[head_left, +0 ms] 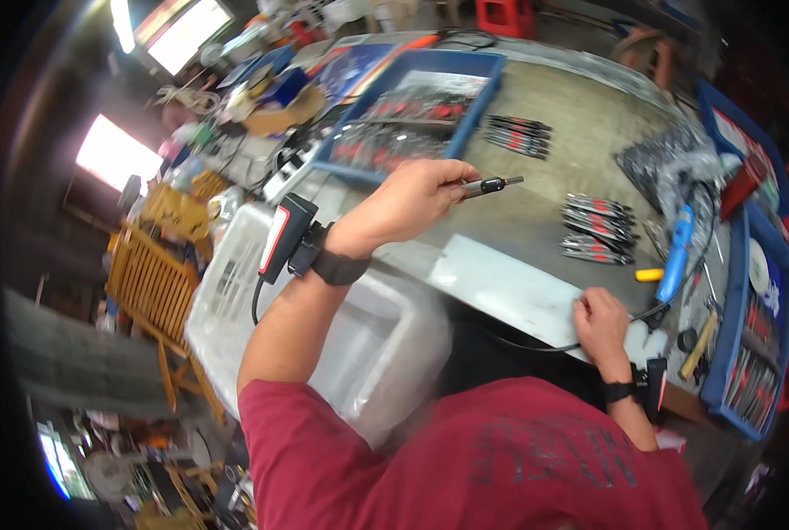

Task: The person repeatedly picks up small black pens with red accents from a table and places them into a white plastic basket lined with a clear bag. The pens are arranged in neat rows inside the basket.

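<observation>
Left hand [419, 200] pinching black tool [493, 185] — jutting rightward beyond grip; right hand [602, 325] — can't tell.

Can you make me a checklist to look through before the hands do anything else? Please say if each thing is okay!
1. Left hand has a good hold on the black pen-shaped tool: ok, it is between the fingers.
2. Tool's thin tip sticks out freely: ok, it points to the right, away from the hand.
3. Right hand holds nothing: cannot tell, it is curled at the white board.
4. Black cable is well away from the right hand: not ok, it passes close by.
5. Blue-handled tool is switched off: cannot tell.
6. Black-and-red rods are piled together: ok, they lie side by side.
</observation>
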`<state>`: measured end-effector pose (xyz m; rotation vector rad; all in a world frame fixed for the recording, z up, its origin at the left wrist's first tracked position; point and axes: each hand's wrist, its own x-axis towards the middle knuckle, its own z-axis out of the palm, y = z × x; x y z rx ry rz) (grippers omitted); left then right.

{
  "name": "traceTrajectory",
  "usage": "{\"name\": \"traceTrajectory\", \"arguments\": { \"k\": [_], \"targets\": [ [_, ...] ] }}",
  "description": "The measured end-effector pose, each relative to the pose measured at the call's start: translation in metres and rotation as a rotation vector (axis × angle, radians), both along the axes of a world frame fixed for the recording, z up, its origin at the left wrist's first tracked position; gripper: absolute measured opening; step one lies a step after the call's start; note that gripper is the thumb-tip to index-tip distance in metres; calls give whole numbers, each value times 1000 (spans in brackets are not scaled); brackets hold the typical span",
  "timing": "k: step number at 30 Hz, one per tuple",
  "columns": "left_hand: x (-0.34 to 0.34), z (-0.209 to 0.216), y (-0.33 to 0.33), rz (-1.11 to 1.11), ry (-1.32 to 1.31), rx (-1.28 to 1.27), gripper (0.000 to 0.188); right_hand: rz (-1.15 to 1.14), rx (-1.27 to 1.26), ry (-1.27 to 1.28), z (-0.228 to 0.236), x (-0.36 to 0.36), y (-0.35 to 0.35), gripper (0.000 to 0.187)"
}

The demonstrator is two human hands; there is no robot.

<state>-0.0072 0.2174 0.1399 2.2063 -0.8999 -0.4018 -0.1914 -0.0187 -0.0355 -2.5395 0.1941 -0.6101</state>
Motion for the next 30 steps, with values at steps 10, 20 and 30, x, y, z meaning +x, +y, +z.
{"name": "traceTrajectory", "arguments": {
  "k": [10, 20, 30],
  "targets": [
    [-21, -1, 213, 499, -303, 26, 26, 41, 19, 33, -3, -2, 2, 11],
    [-19, -98, 353, 658, -454, 620, 19, 43, 25, 96, -8, -1, -3, 14],
    [13, -244, 345, 413, -371, 987, 12, 22, -8, 103, -14, -1, -5, 15]
  ]
}}
